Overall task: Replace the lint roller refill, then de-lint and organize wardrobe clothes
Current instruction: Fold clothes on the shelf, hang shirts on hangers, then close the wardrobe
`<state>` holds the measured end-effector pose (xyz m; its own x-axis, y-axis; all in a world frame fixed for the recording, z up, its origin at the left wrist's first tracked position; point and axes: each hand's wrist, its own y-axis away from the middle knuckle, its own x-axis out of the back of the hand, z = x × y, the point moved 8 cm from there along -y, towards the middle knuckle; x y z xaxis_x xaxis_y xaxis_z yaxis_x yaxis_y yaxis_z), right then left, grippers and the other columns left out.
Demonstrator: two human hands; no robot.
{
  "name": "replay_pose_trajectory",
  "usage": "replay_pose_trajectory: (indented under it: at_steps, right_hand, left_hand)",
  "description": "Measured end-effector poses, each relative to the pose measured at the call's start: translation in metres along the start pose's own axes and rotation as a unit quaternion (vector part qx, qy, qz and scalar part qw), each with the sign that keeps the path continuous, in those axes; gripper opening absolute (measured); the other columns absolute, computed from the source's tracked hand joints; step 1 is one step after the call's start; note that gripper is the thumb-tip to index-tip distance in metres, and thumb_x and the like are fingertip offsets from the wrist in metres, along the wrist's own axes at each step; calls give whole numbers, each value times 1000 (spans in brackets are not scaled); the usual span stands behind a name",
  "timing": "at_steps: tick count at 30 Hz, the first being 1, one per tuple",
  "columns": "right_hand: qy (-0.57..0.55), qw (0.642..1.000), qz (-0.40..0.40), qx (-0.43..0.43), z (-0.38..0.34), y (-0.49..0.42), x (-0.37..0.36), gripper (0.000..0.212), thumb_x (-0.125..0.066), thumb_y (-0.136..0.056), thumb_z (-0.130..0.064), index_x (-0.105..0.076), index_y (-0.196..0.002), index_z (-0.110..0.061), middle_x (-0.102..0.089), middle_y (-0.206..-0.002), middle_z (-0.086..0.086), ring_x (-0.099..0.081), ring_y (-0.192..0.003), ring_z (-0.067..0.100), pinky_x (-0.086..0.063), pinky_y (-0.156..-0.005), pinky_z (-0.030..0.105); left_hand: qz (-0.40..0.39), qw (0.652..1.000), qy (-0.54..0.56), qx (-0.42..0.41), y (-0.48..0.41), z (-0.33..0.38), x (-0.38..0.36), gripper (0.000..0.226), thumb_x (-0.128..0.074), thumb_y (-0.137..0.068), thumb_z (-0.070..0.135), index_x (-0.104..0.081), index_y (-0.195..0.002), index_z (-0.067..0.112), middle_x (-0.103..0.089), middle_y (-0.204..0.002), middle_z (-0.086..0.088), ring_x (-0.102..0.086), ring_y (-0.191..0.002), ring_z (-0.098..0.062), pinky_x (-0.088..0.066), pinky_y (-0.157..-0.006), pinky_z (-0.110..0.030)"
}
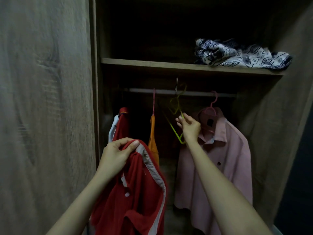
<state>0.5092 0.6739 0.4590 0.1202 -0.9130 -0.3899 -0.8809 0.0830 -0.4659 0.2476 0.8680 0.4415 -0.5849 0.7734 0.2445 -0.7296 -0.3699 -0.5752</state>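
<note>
red shirt (135, 192) hem cut off at bottom edge; yellow hanger (176, 106) blurred; wardrobe back dark.

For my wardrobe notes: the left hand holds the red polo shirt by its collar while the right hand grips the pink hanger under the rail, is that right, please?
Not quite. In the head view the right hand grips the yellow-green hanger, not the pink one; the pink hanger carries the pink shirt beside it. The left hand does hold the red polo shirt by its collar.

Inside your wardrobe
You face a wood-grain door panel (45, 107) on your left, a dark upper shelf (152, 62), and a metal hanging rail (194, 93) beneath it
</note>
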Motion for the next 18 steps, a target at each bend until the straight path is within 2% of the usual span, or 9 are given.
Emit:
replay_pose_trajectory:
  at_steps: [3, 9, 12, 14, 18]
  right_hand:
    - [-14, 1000, -7, 4, -15, 11, 7, 38, -58, -90, 4, -51, -126, 11, -66, -98, 15, -70, -69, 4, -55, -64, 16]
    - [-30, 999, -23, 1, -45, 73, 65, 36, -60, -89, 1, -56, -125, 3, -68, -106, 15, -72, -80, 13, -54, -65, 17]
    - [-17, 999, -32, 2, -63, 112, 108, 34, -60, -88, 0, -60, -122, -1, -71, -105, 9, -72, -84, 18, -55, -66, 18]
    - [-9, 999, -37, 0, -79, 138, 138, 33, -62, -86, -2, -62, -119, -6, -74, -101, 5, -72, -84, 19, -55, -67, 18]
    - [22, 998, -60, -22, -107, 177, 194, 51, -71, -68, -25, -64, -115, -8, -74, -99, 3, -72, -82, 15, -55, -66, 16]
  left_hand:
    - [-3, 1000, 5, -4, 0, 3, -2, 13, -64, -89, 32, -75, -92, 27, -74, -90, 14, -67, -94, 0, -48, -91, -25]
    - [8, 1000, -9, -26, -3, 19, -17, 12, -65, -90, 24, -75, -87, 20, -74, -85, 11, -66, -85, 3, -45, -75, -6]
    - [6, 1000, -19, -15, -2, 19, -30, 14, -65, -90, 25, -75, -87, 15, -74, -83, 4, -64, -81, 0, -45, -76, -14]
    - [1, 999, -32, -8, -1, 16, -39, 14, -66, -89, 29, -75, -86, 19, -74, -84, 6, -64, -81, 0, -46, -79, -20]
    - [-7, 997, -71, -8, 0, 17, -55, 13, -65, -89, 35, -74, -86, 26, -72, -83, 11, -63, -81, 0, -44, -75, -14]
